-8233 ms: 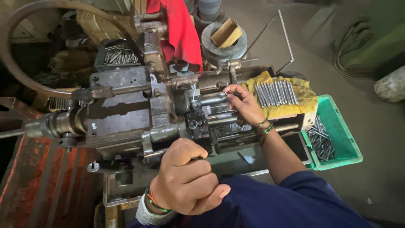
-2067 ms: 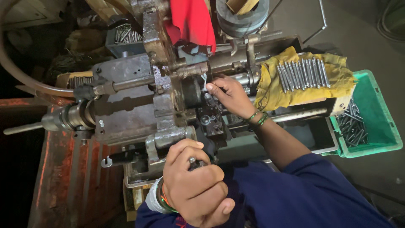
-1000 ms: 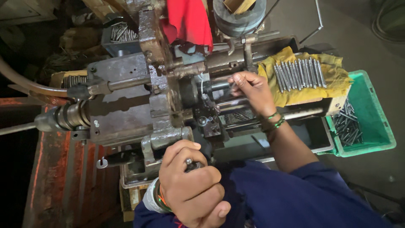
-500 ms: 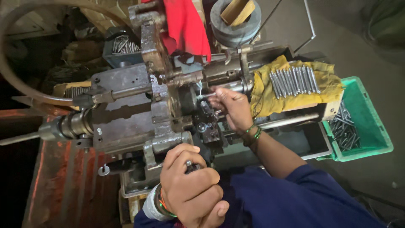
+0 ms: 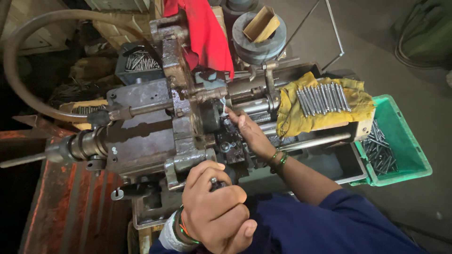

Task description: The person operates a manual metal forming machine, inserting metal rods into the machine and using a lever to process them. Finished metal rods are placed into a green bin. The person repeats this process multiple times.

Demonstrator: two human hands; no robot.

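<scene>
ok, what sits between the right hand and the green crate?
Head view: a yellow cloth carrying a row of metal rods lies between the right hand and green crate.

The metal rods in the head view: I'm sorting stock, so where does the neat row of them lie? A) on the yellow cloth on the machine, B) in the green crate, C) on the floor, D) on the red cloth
A: the row of metal rods lies side by side on the yellow cloth draped over the machine; those in the green crate lie in a loose heap.
</scene>
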